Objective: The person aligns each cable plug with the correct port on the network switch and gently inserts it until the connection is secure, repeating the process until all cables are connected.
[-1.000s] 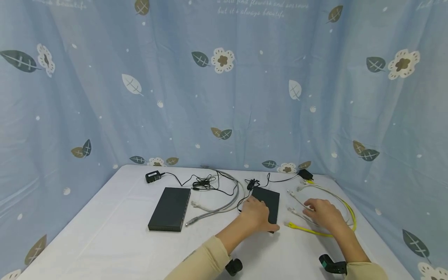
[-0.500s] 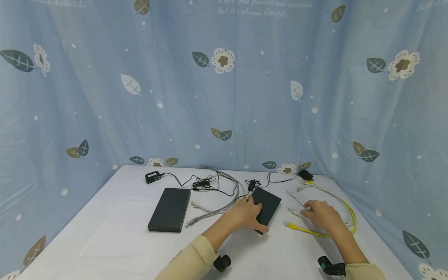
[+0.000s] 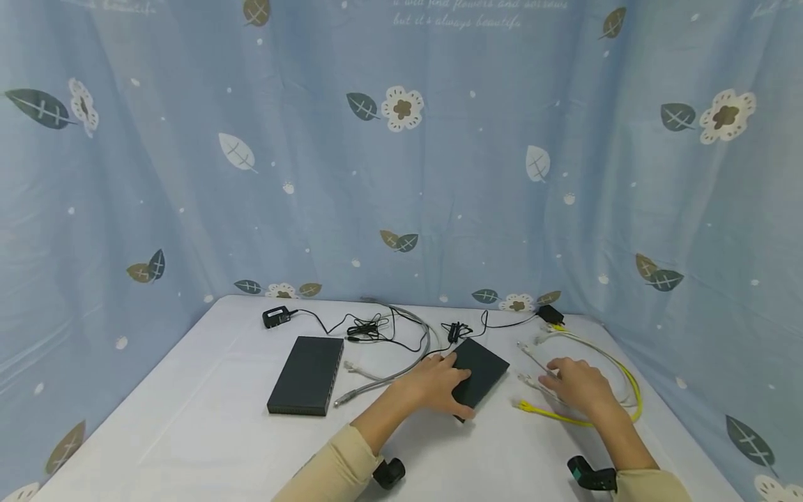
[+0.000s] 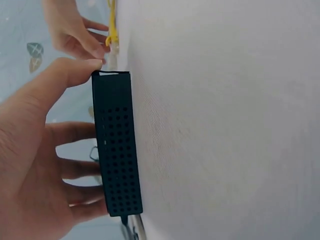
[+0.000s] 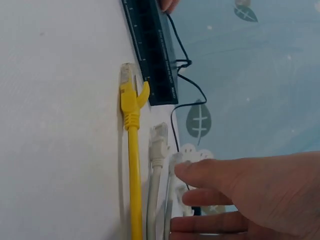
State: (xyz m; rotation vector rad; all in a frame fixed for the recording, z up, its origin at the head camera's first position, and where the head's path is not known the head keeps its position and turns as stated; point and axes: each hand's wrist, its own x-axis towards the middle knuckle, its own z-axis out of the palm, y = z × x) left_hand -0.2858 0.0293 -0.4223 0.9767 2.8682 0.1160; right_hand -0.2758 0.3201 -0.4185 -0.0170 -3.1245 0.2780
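Note:
A black network switch (image 3: pixel 482 373) lies turned at an angle on the table. My left hand (image 3: pixel 439 383) grips it, thumb at its near corner and fingers spread over its top. Its perforated side (image 4: pixel 119 150) faces the left wrist camera; its row of ports (image 5: pixel 150 50) shows in the right wrist view. My right hand (image 3: pixel 580 385) hovers among the network cables, fingers loosely bent, with no firm hold visible. Near it lie a yellow network cable (image 5: pixel 132 170) and a grey one (image 5: pixel 155 185), plugs toward the switch. More pale cable ends are partly hidden behind its thumb.
A larger black switch (image 3: pixel 306 376) lies to the left. Between the two boxes are a thick grey cable (image 3: pixel 383 381) and a bundled black power cord (image 3: pixel 366 328). Black power adapters (image 3: pixel 276 317) stand at the back left and right. A patterned curtain (image 3: pixel 401 174) hangs behind.
My left hand has moved left and turned the smaller switch clockwise, its near end swinging left. The right hand stays nearly in place over the cables.

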